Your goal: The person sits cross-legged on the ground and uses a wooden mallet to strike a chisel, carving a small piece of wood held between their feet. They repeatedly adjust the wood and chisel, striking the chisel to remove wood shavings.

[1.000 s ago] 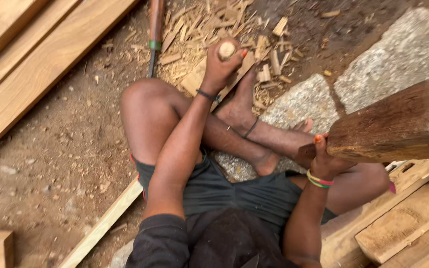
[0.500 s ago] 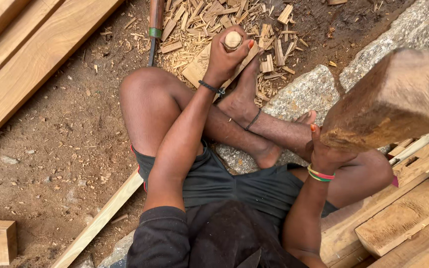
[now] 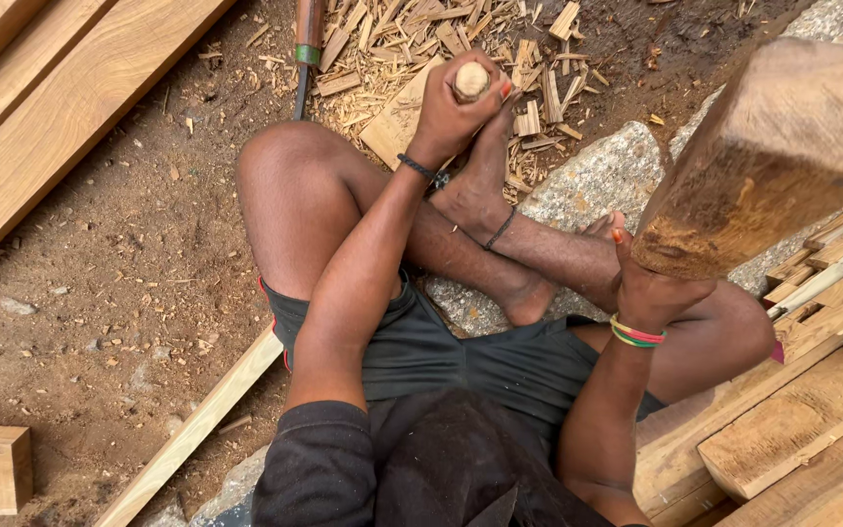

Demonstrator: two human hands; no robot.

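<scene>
The left hand [image 3: 453, 109] was clenched round a chisel handle [image 3: 470, 80] set on the small carved board [image 3: 404, 119], the right hand [image 3: 658, 285] gripping a raised wooden block [image 3: 782, 156] right of that board (bare foot [image 3: 475, 190] alongside it), so a glancing blow could strike fingers or foot.

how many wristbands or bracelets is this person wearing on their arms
2 show. A dark band sits on the left wrist, just below the left hand gripping a wooden handle. A striped band circles the right wrist, under the right hand holding the wooden mallet.
</scene>
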